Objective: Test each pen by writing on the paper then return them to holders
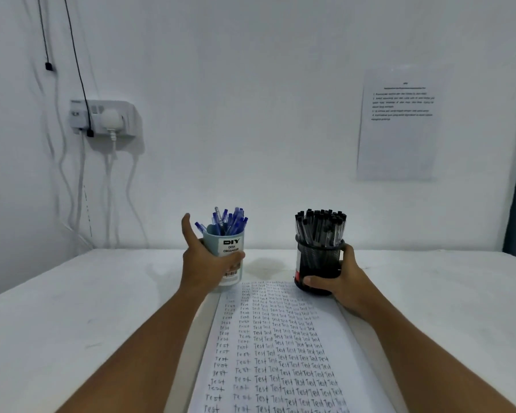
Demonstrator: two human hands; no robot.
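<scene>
- Left hand (204, 263) grips light-blue pen holder (228, 257), label "DIY DESK ORGANIZER"; fingers (236, 257) wrap across the front label, thumb sticks up on the left, off the cup.
- Holder is full of blue pens (227, 222), tips fanned upward; it sits at the far left corner of the paper, base on the tabletop (72, 308).
- Right hand (344, 278) grips black mesh pen holder (316, 263); thumb across the lower front, fingers curled round the right side and back.
- Mesh holder is packed with black-capped pens (320, 226), upright; it stands at the far right corner of the paper.
- Paper (280, 353) lies between the forearms, running near to far, covered in columns of handwritten "Test".
- Two holders well apart, bare tabletop between.
- Far wall: printed sheet (398, 123) on the right, power strip (102, 117) with cables on the left.
</scene>
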